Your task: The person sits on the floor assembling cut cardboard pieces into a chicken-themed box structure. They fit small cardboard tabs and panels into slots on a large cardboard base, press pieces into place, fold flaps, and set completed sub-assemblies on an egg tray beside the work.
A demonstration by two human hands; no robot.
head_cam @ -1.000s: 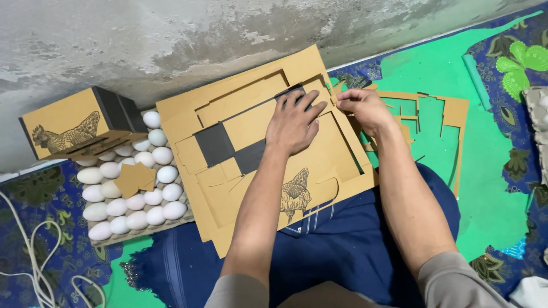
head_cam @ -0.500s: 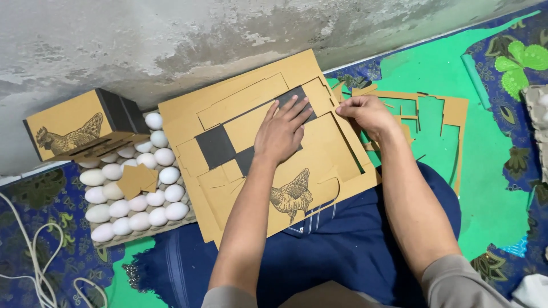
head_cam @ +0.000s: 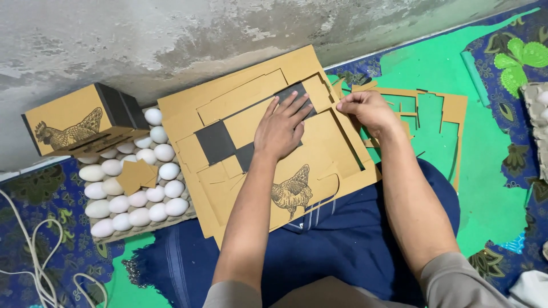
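A die-cut brown cardboard sheet (head_cam: 240, 97) with a printed hen and dark grey panels lies across my lap. My left hand (head_cam: 281, 126) presses flat on its middle, fingers spread over a dark panel. My right hand (head_cam: 365, 109) pinches the sheet's cut strip at its right edge, fingers closed on the cardboard. Beyond that hand lies a pile of punched-out cardboard scrap frames (head_cam: 439, 108) on the green mat.
A tray of white eggs (head_cam: 134, 191) sits to the left, with small cardboard scraps (head_cam: 137, 175) on it and a folded hen-printed box (head_cam: 74, 120) at its far end. White cord (head_cam: 34, 256) lies lower left. A concrete wall runs behind; another egg tray (head_cam: 536, 108) shows at right.
Both hands have slid a little down and left on the sheet. The sheet has shifted slightly on my lap.
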